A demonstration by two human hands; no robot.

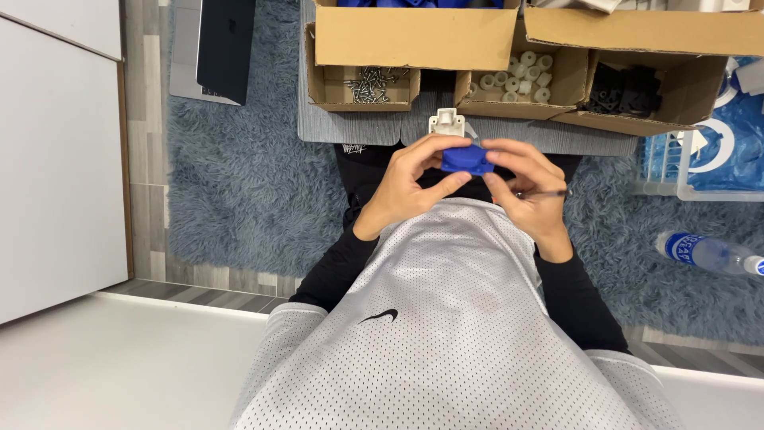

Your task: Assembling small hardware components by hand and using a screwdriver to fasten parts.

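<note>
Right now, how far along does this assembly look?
Done: nothing finished shows. In hand: left hand and right hand together hold one blue plastic part; the right also grips a thin tool. Left: a white part waits on the grey mat; screws, white rollers and black parts fill boxes.

Cardboard boxes of screws (368,84), white rollers (517,80), black parts (625,90); plastic bottle (708,253) on shaggy grey rug (239,175).

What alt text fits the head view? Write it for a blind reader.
Both hands, left hand and right hand, hold a blue part over the lap. Beyond it lie a white part and boxes of screws and white rollers.
</note>
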